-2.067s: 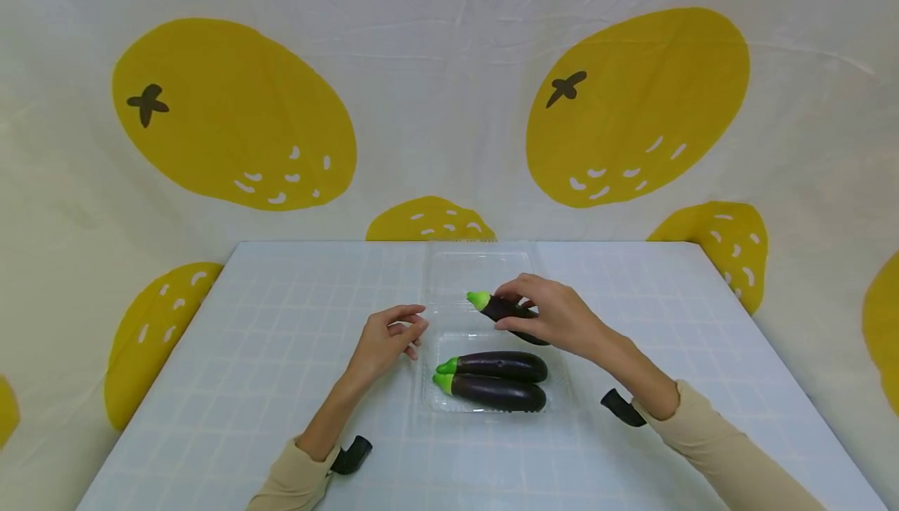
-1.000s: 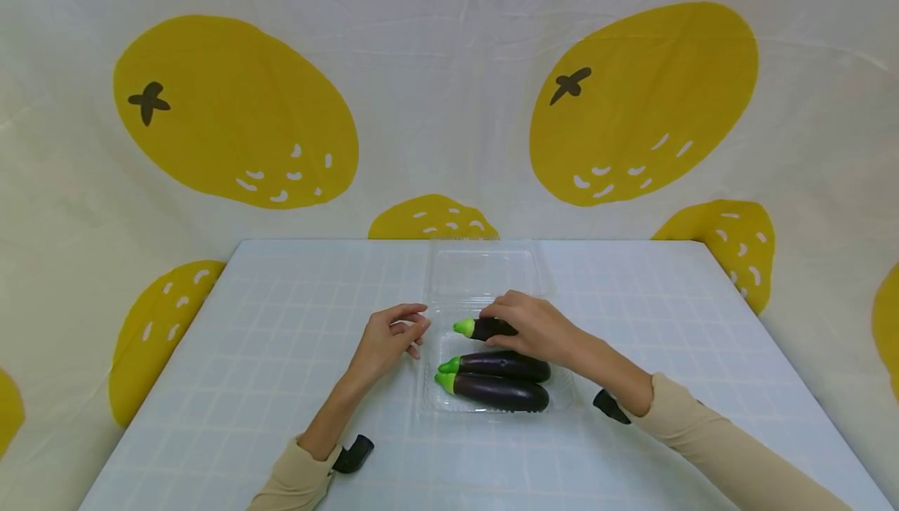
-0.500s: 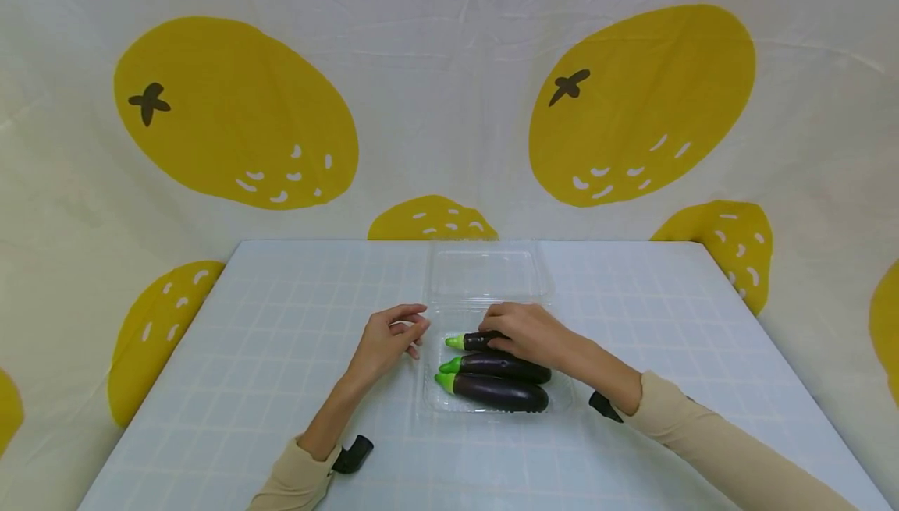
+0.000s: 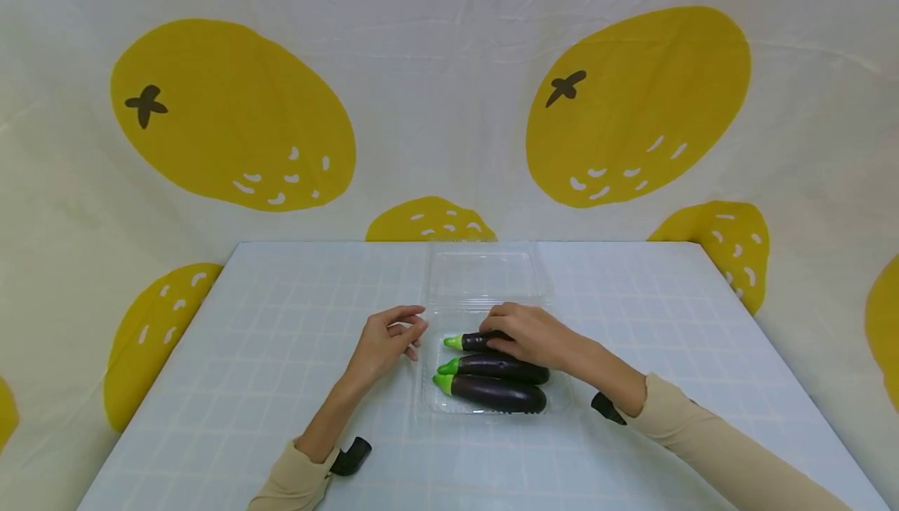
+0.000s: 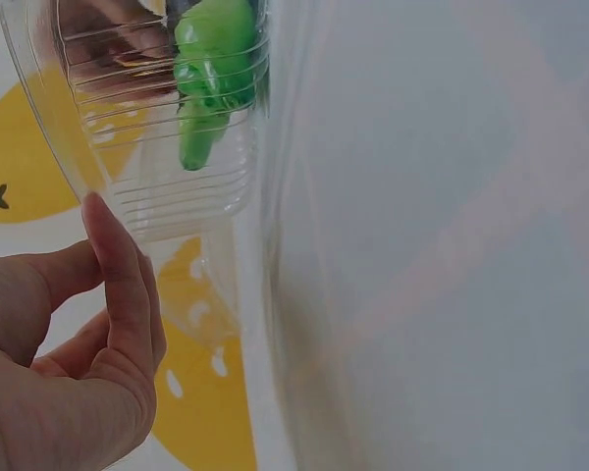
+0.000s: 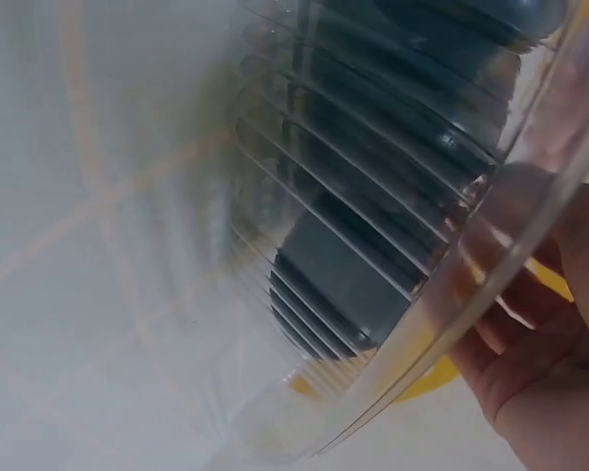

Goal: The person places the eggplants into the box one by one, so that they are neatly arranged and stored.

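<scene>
Three dark purple eggplants with green stem ends lie side by side in a clear plastic clamshell container (image 4: pixel 559 392), stems to the left. My right hand (image 4: pixel 531 335) grips the far eggplant (image 4: pixel 474 341) from above; the hand covers its thick end. The middle eggplant (image 4: pixel 502 367) and the near eggplant (image 4: pixel 500 394) lie free. At the container's left side is my left hand (image 4: pixel 382 345), fingers loosely bent and holding nothing. In the left wrist view, a fingertip of the left hand (image 5: pixel 103 334) meets the container's rim. Through the ribbed wall in the right wrist view shows an eggplant's rounded end (image 6: pixel 344 285).
The container's lid (image 4: pixel 488 273) lies folded back toward the table's far edge. A pale checked cloth covers the table (image 4: pixel 316 285). Behind it hangs a white curtain (image 4: pixel 442 105) with large yellow fruit prints. Dark wrist devices (image 4: pixel 351 456) sit beneath the sleeves.
My right hand has brought the third eggplant down and nearer into the container, behind the other two. In the last half second it has barely moved. The left hand has stayed put.
</scene>
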`<state>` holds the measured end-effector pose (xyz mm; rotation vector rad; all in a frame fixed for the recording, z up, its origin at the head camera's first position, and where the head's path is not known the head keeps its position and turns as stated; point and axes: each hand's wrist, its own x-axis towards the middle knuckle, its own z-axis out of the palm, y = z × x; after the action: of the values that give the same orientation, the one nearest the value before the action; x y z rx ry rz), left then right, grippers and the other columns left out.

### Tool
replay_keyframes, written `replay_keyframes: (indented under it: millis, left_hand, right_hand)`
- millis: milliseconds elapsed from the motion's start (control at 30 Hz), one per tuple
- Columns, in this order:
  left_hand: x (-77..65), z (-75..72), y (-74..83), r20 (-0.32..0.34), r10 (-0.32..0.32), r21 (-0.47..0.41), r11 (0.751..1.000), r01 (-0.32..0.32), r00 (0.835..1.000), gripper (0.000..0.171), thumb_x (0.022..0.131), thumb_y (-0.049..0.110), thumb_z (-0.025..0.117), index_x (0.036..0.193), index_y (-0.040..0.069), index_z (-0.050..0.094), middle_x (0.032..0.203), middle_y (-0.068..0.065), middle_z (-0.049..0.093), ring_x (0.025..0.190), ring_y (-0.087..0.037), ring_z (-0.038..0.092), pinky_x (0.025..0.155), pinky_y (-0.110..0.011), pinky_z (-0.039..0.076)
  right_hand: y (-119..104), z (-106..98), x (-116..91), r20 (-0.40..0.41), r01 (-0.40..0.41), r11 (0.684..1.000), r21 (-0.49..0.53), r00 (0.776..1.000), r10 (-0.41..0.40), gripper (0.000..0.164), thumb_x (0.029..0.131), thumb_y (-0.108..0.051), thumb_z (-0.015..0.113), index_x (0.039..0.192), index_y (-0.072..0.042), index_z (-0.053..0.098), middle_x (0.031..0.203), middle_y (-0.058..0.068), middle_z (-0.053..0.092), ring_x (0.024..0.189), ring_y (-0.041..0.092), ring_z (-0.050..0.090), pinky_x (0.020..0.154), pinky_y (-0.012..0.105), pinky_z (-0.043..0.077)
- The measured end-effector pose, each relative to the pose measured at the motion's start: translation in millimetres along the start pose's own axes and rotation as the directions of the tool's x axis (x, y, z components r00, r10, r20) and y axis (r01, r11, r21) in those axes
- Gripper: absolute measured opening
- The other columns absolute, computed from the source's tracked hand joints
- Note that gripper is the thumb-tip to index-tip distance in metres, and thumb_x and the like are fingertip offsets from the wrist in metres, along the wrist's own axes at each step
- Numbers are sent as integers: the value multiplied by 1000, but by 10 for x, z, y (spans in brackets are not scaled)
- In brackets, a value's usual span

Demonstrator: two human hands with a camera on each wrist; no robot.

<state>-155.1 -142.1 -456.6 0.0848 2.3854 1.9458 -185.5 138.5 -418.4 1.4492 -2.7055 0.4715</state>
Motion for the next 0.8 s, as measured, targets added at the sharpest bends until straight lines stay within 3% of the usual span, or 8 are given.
replay_keyframes:
  millis: [300,500,800]
  left_hand:
    - [0,-8,-1,0,4,-10,1000,-4,1000,40,96,10,74,130,-7,65,101,-14,67,67,-31,66,56,-27,59]
    - [12,-12,3,6,-4,7,1000,4,1000,35,98,12,71,129,-5,67,104,-20,68,64,-23,65,57,-27,59]
    - [57,-26,21,-50,22,103,995,-17,999,32,101,15,69,127,-3,69,104,-20,70,61,-21,65,60,-26,59]
  right_hand:
    - [56,-29,-114,-50,-65,995,76,996,69,17,98,-13,72,113,-7,74,109,3,70,96,18,66,82,33,59]
    - [113,-72,-197,-97,-110,986,122,988,122,16,98,-11,71,114,-5,73,109,4,71,98,19,68,84,36,59]
    - [239,-118,-325,-234,-112,962,250,957,172,18,94,-2,73,111,-5,71,104,5,72,89,17,68,78,41,61]
